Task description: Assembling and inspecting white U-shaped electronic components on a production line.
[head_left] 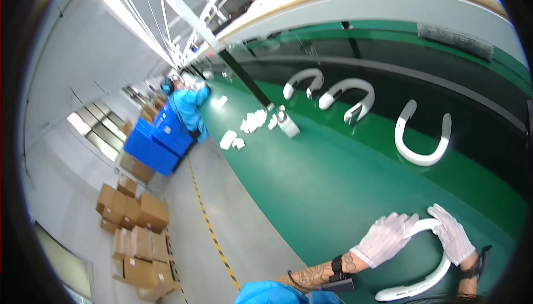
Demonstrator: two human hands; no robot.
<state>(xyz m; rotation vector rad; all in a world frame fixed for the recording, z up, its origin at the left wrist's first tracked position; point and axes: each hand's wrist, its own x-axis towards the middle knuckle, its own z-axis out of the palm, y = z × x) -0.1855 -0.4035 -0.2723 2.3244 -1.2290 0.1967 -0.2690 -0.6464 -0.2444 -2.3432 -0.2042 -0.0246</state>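
A white, U-shaped neckband-like device (413, 290) is at the lower right, over the green bench (288, 193). My left hand (386, 241), in a thin white striped glove, grips its far end with fingers closed. My right hand (453, 235), gloved alike, is wrapped over the curve beside it, and the two hands are close together. The other end of the device, toward me, is free of both hands. Fingers and gloves hide part of the curve.
Three similar white U-shaped devices (423, 157) lie beyond my hands, along a dark strip. A small whitish container (287, 125) stands near crumpled white wipes (254, 121) and a post (244, 76). Farther left are a person in blue (187, 107), blue bins (158, 143) and cardboard boxes (150, 212).
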